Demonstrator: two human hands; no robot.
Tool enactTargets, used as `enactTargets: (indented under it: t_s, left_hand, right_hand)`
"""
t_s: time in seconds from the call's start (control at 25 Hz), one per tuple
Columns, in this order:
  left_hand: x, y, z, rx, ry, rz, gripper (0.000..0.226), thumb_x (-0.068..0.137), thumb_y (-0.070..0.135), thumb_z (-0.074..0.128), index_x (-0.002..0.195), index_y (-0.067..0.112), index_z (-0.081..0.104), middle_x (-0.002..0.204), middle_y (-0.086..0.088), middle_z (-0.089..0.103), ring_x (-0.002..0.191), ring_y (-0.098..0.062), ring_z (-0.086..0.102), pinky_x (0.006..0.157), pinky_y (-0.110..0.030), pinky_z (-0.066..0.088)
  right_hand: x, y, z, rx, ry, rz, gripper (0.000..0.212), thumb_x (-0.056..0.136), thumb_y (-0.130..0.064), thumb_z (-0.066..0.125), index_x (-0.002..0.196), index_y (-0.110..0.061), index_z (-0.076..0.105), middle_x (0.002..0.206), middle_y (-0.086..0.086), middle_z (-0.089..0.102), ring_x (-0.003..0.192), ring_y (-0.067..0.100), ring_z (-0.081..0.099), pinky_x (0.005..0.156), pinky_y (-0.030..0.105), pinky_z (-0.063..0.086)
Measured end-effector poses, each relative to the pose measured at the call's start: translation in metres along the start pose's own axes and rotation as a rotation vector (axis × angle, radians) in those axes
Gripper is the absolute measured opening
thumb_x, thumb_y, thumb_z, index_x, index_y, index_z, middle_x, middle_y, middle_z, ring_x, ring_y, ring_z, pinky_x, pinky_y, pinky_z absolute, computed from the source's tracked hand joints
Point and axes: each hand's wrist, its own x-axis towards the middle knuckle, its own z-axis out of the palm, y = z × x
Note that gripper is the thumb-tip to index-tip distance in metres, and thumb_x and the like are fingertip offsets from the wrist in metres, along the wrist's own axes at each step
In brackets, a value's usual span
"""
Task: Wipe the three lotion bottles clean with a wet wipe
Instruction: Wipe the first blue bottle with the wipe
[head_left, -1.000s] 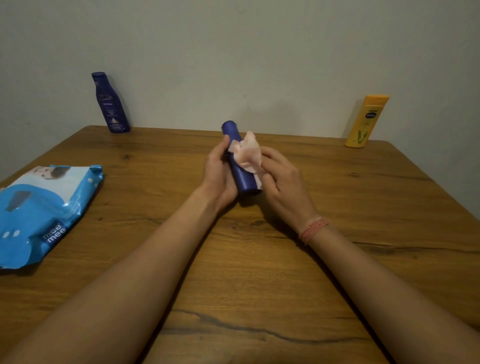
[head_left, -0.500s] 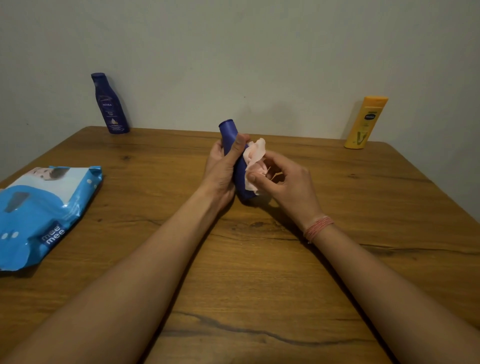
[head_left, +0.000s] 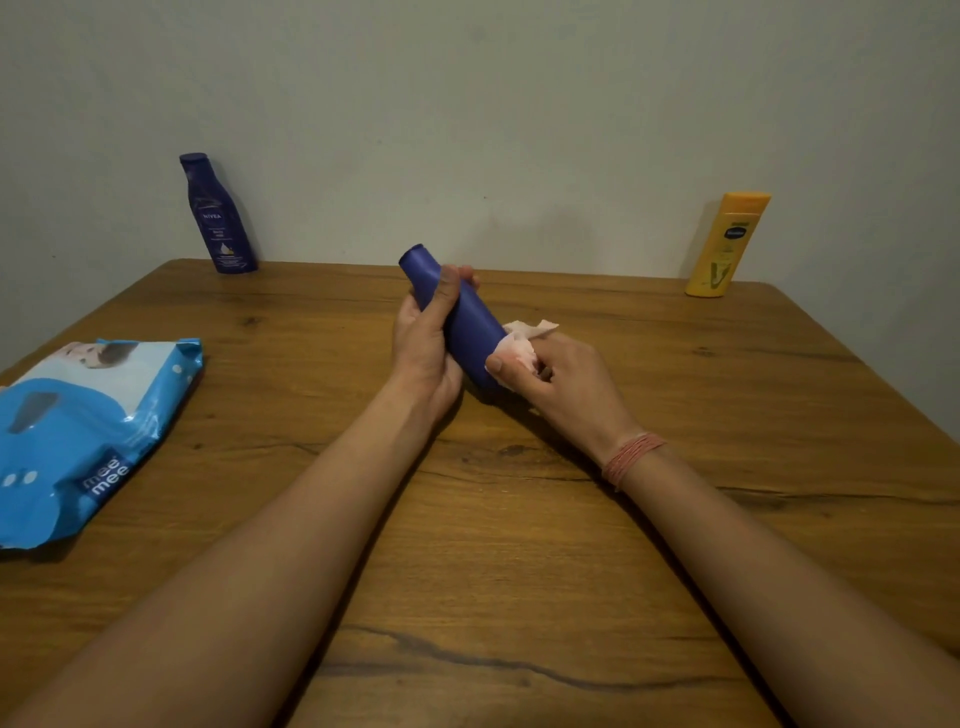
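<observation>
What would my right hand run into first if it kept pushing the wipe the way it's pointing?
The right hand points up-left, so its wet wipe already meets the held blue bottle. Going on, it would probably reach the left hand; depth is unclear.

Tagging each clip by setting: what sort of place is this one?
Probably a home room, not a lab or shop: a plain wooden table against a bare wall, with lotion bottles and a pack of baby wipes on it.
</observation>
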Motion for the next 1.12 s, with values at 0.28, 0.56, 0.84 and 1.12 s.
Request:
enactTargets:
  t_s: [0.28,0.56,0.84,1.12]
  left_hand:
    - [-0.005,-0.012,0.008,0.165,-0.248,-0.088,0.056,0.097,0.025,0.06,0.144,0.001,0.041,0.12,-0.016,0.06,0.107,-0.027,0.062,0.091,-0.039,0.055]
    - [-0.022,-0.009,0.017,0.45,-0.443,-0.195,0.046,0.103,0.042,0.042,0.14,0.016,0.048,0.129,-0.004,0.062,0.109,-0.014,0.067,0.097,-0.034,0.054]
    - [-0.027,-0.003,0.018,0.19,-0.628,-0.308,0.024,0.096,0.027,0.051,0.114,0.013,0.06,0.135,-0.005,0.061,0.12,-0.022,0.056,0.102,-0.043,0.048]
    - [-0.019,-0.013,0.019,0.429,-0.366,0.146,0.029,0.099,0.021,0.055,0.123,0.007,0.05,0.125,-0.006,0.066,0.098,-0.018,0.064,0.091,-0.037,0.052]
  right_hand:
    - [0.0,-0.012,-0.002,0.164,0.03,-0.033,0.055,0.098,-0.026,0.053,0.149,-0.026,0.031,0.119,-0.007,0.059,0.093,-0.001,0.056,0.079,0.012,0.044]
    - [-0.001,-0.014,-0.015,0.763,-0.158,0.335,0.032,0.083,-0.02,0.074,0.109,-0.006,0.061,0.099,0.013,0.07,0.088,0.023,0.067,0.088,0.05,0.056]
    - [-0.007,-0.013,-0.032,1.291,-0.587,0.414,0.042,0.072,-0.006,0.072,0.11,-0.006,0.054,0.084,0.013,0.064,0.071,0.02,0.064,0.069,0.037,0.057]
    - [0.002,-0.009,-0.008,0.126,0.09,0.172,0.045,0.078,-0.032,0.077,0.114,-0.016,0.056,0.093,-0.001,0.064,0.079,0.012,0.062,0.07,0.027,0.055]
